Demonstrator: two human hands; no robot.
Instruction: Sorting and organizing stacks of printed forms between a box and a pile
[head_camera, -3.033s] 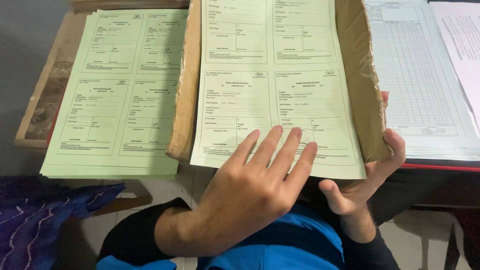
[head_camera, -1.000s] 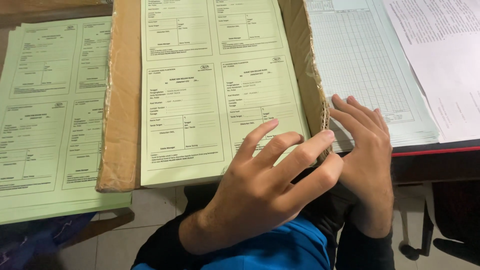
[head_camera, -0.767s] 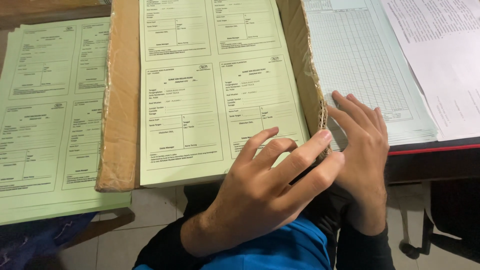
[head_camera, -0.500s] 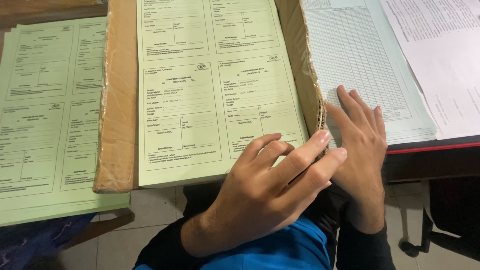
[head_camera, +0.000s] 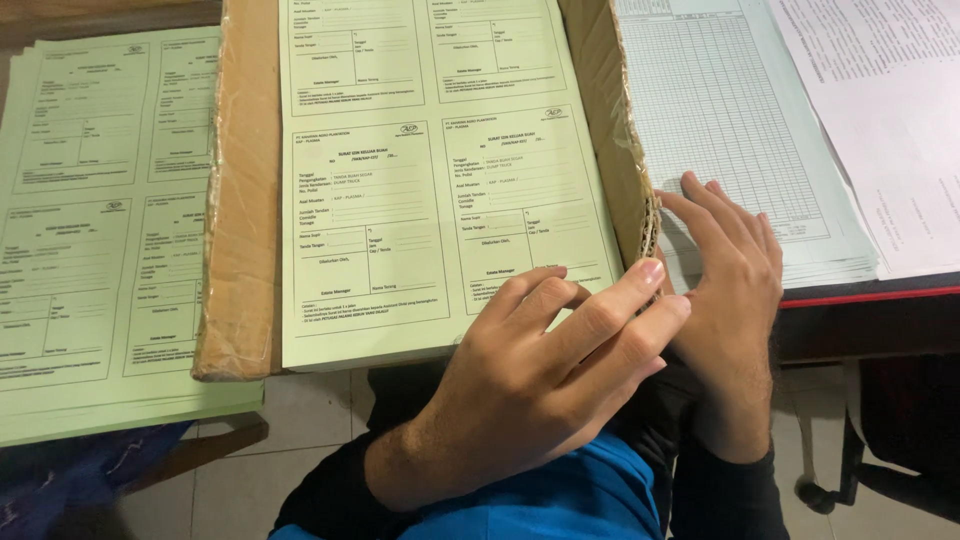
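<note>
Paper forms (head_camera: 440, 190), a thin, limp green stack in a cardboard tray (head_camera: 240, 200); left hand (head_camera: 540, 390) curls loosely on its near corner, right hand (head_camera: 730, 280) lies flat beside, neither gripping.

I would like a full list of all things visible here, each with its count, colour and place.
form stack: one, pale green, centre, lying on the cardboard
cardboard sheet: one, brown, under the centre stack, its near edge past the table edge
second form stack: one, pale green, left
ruled table sheets: one pile, pale blue-green, right of the cardboard
printed pages: white, far right, over the ruled sheets
table edge: red strip, right
floor tiles: grey, below
cloth: blue-purple, bottom left
left hand: on the centre stack's near right corner
right hand: flat on the ruled sheets beside the cardboard edge
</note>
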